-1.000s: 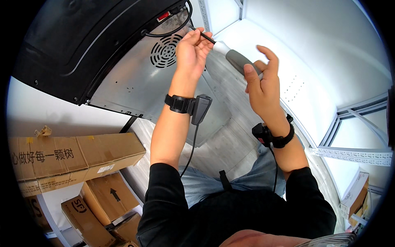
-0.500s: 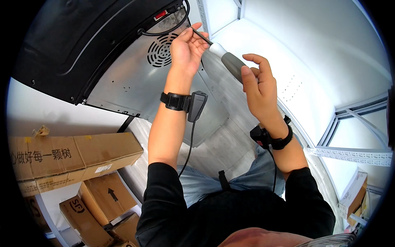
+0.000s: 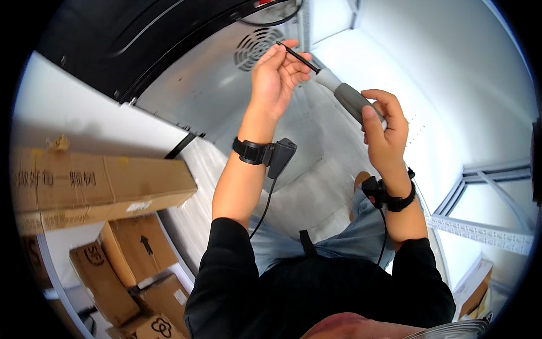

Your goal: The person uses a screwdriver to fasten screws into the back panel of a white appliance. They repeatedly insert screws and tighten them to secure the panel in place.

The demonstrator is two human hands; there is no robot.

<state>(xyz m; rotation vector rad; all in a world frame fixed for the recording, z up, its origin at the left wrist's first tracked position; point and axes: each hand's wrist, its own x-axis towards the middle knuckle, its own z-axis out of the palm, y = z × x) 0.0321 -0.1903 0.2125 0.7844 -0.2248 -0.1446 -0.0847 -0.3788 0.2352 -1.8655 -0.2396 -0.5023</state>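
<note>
My right hand holds the grey and white handle of a screwdriver between thumb and fingers. Its dark shaft slants up and left to my left hand, whose thumb and forefinger pinch it close to the tip. Whether a screw sits at that tip is too small to tell. Behind the left fingers is a bare metal panel with a round slotted vent; the tip appears apart from the panel. A black cover borders the panel, and a black cable loops at its top.
Stacked cardboard boxes stand at the left, beside a white wall. White shelving with a perforated metal beam runs along the right. Thin cables hang from the black devices strapped to both wrists.
Both hands and the screwdriver have drawn back from the panel's top corner by the cable. The view has shifted, so the panel and vent appear higher and further right.
</note>
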